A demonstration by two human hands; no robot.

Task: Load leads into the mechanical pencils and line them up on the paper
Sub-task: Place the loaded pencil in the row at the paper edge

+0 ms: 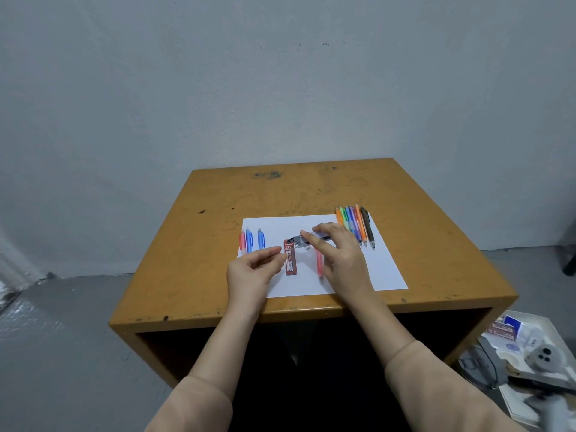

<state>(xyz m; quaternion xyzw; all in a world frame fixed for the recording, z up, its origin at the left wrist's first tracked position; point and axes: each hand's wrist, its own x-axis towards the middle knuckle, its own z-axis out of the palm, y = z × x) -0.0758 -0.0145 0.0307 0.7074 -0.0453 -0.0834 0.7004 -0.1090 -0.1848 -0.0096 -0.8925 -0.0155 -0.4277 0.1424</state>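
- Under both hands, a wooden table (311,188) bears a white paper (383,269).
- Right hand (339,254): fingers grasp a grey pencil (297,241) level above the paper; a pink pencil (320,263) lies beneath the palm.
- Left hand (249,272): thumb and forefinger pinched; whether they hold a lead, I cannot tell.
- Beyond the right fingertips: a bunch of pencils (352,222).
- Left of the left fingers: three pencils in a row (249,240).
- Just right of the left fingertips: a red lead case (290,257).

Soft, even, dim light with faint shadows; wide-angle bending at the edges, and the lower right corner blurs.
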